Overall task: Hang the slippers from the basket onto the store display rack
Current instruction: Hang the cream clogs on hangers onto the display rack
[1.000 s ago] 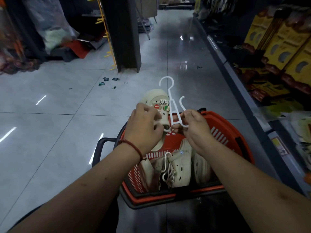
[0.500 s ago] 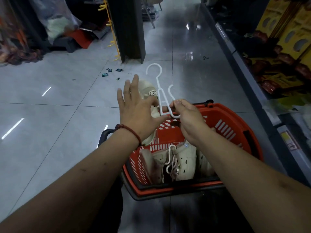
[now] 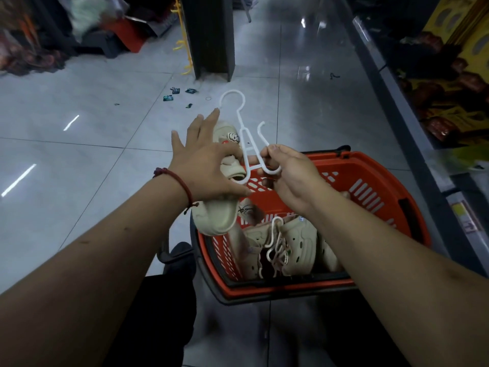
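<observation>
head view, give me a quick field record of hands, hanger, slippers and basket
left hand: fingers spread, palm pressed on a beige slipper
right hand: pinch grip on the lower loop of the white hanger
hanger: held above the basket, top hook pointing away, one slipper on it
basket: red, on the floor, more beige slippers inside
floor: grey tiles, small scraps lying near a dark pillar

Both forearms reach forward, bare. The left hand (image 3: 205, 165) is spread flat, fingers extended and splayed (a red cord circles its wrist). The right hand (image 3: 292, 176) is curled, thumb and forefinger pinched together.
</observation>
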